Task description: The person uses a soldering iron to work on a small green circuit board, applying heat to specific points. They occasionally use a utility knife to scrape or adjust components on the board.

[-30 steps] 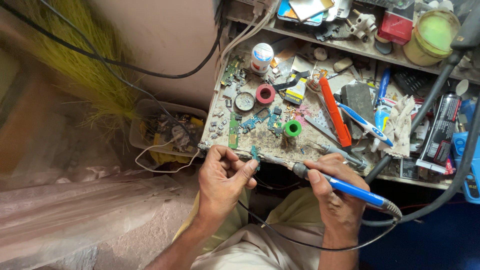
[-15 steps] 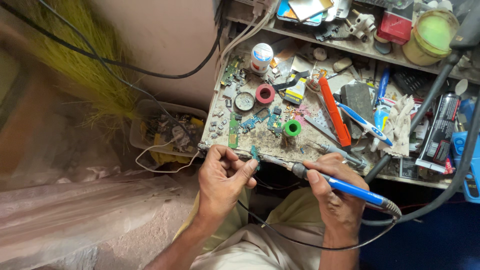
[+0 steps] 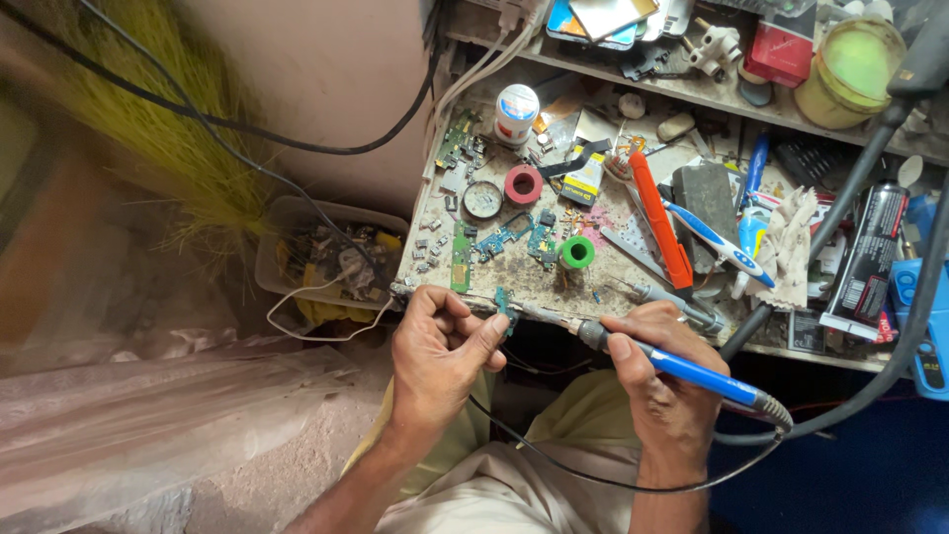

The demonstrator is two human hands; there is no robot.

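Workbench (image 3: pixel 613 282) strewn with parts, beside plaster wall (image 3: pixel 326 79).

A white round tub (image 3: pixel 516 111) with a blue-printed label stands at the counter's back, a red box (image 3: pixel 780 49) sits on the shelf, and a black labelled tube (image 3: pixel 865 262) lies at the right.

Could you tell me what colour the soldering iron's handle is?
Blue, seen in the head view: soldering iron.
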